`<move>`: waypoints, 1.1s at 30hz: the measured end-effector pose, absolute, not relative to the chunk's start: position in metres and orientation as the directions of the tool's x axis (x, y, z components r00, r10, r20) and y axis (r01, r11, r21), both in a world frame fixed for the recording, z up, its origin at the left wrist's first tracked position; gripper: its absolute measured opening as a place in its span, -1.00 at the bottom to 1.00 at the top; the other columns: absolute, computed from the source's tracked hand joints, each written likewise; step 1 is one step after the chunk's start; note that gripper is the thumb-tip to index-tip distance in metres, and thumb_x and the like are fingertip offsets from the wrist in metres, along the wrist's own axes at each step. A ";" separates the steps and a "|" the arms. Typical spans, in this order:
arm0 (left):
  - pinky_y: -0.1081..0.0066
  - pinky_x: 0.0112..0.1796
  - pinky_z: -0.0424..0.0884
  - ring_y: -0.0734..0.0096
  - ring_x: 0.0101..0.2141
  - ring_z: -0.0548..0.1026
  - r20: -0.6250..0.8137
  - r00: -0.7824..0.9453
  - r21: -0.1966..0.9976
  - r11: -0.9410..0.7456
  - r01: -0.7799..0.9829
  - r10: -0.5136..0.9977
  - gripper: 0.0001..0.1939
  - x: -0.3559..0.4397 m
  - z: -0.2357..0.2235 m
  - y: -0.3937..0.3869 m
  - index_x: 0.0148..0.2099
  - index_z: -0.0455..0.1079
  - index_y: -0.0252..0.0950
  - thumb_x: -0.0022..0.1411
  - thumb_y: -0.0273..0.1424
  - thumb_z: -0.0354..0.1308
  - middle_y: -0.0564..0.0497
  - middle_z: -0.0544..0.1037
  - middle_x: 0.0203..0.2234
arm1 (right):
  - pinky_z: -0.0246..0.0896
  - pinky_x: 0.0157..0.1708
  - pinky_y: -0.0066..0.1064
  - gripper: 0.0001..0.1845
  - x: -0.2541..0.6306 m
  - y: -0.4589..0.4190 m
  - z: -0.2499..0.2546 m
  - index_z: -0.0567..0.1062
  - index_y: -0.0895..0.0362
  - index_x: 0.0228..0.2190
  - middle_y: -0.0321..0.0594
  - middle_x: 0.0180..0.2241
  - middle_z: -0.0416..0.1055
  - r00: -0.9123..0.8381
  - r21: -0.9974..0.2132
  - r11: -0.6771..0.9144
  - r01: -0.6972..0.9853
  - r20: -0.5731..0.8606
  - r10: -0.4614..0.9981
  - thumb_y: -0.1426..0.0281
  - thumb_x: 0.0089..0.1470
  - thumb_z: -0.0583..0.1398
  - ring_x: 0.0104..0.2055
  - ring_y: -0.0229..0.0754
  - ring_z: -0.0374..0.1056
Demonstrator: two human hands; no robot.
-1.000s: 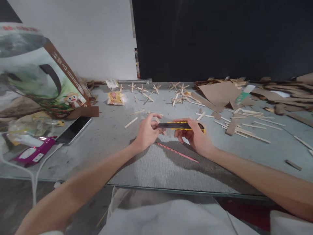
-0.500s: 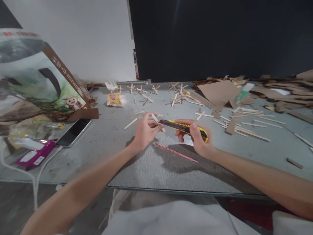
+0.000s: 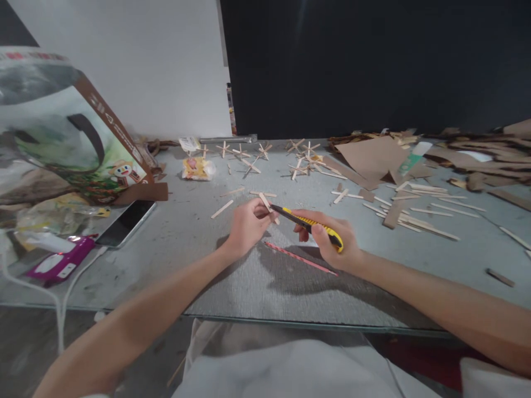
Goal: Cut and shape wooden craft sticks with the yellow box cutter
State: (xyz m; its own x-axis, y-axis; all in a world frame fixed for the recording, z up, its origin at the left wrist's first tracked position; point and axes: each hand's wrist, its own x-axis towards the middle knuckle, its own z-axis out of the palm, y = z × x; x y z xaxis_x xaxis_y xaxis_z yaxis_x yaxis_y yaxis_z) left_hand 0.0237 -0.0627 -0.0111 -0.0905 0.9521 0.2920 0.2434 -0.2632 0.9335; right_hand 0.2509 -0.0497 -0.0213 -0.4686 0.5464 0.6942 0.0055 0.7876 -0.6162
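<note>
My left hand (image 3: 245, 225) is closed in a pinch on a short wooden stick (image 3: 267, 205) held above the grey table (image 3: 232, 276). My right hand (image 3: 334, 243) grips a yellow and black utility knife (image 3: 309, 224), whose tip points left and meets the stick. A thin pink stick (image 3: 298, 258) lies on the table right below both hands.
Loose wooden sticks and glued stick crosses (image 3: 249, 157) lie scattered at the back, brown cardboard scraps (image 3: 373, 157) at the right. A phone (image 3: 124, 222), a magenta device with a white cable (image 3: 60, 262) and a printed box (image 3: 62, 138) stand left.
The knife has tilted from level to pointing down-left, and its tip has come to the stick. My right hand has dropped slightly and my left fingers have closed tighter on the stick.
</note>
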 end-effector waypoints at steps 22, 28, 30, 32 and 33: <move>0.32 -0.30 0.55 0.24 -0.35 0.67 0.238 -0.119 0.951 -0.206 0.232 0.964 -0.72 0.025 -0.009 -0.060 -0.27 0.52 -0.24 0.12 -0.20 0.47 -0.05 0.70 -0.42 | 0.44 -0.38 -0.28 -0.51 0.242 -0.052 -0.018 0.63 0.10 0.05 -0.18 -0.35 0.56 -0.386 -0.810 0.573 -0.125 0.571 0.724 0.05 0.50 0.07 -0.45 -0.20 0.47; 0.23 -0.16 0.63 0.23 -0.32 0.68 0.190 -0.093 0.974 -0.175 0.145 0.977 -0.62 0.027 -0.009 -0.059 -0.35 0.56 -0.26 0.12 -0.04 0.46 -0.08 0.70 -0.41 | 0.48 -0.37 -0.26 -0.49 0.241 -0.054 -0.021 0.61 0.07 0.07 -0.16 -0.31 0.59 -0.351 -0.791 0.599 -0.129 0.601 0.718 0.01 0.49 0.05 -0.44 -0.19 0.48; 0.24 -0.15 0.64 0.26 -0.32 0.67 0.162 -0.090 0.983 -0.153 0.100 0.983 -0.65 0.029 -0.008 -0.060 -0.35 0.57 -0.27 0.16 -0.08 0.45 -0.07 0.70 -0.42 | 0.50 -0.35 -0.26 -0.51 0.242 -0.054 -0.022 0.59 0.05 0.12 -0.15 -0.30 0.60 -0.380 -0.739 0.668 -0.086 0.644 0.664 0.04 0.50 0.05 -0.42 -0.18 0.49; 0.25 -0.16 0.64 0.28 -0.33 0.67 0.139 -0.094 0.989 -0.134 0.057 0.986 -0.71 0.030 -0.008 -0.061 -0.34 0.58 -0.28 0.19 -0.15 0.44 -0.07 0.69 -0.43 | 0.52 -0.33 -0.24 -0.53 0.243 -0.054 -0.023 0.57 0.03 0.16 -0.11 -0.27 0.61 -0.427 -0.668 0.743 -0.033 0.681 0.594 0.07 0.49 0.06 -0.39 -0.15 0.52; 0.25 -0.17 0.64 0.29 -0.34 0.67 0.131 -0.096 0.991 -0.128 0.044 0.987 -0.74 0.030 -0.007 -0.061 -0.34 0.58 -0.28 0.20 -0.19 0.43 -0.06 0.69 -0.43 | 0.53 -0.31 -0.23 -0.53 0.244 -0.054 -0.023 0.57 0.02 0.17 -0.10 -0.26 0.62 -0.448 -0.637 0.771 -0.010 0.692 0.566 0.07 0.49 0.06 -0.37 -0.13 0.53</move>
State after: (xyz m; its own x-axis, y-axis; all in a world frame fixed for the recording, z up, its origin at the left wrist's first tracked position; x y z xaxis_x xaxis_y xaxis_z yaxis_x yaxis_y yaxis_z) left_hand 0.0299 -0.0609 -0.0074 -0.0965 0.9866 0.1314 0.0443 -0.1277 0.9908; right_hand 0.2438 -0.0544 -0.0226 -0.4483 0.5660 0.6919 -0.0104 0.7706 -0.6372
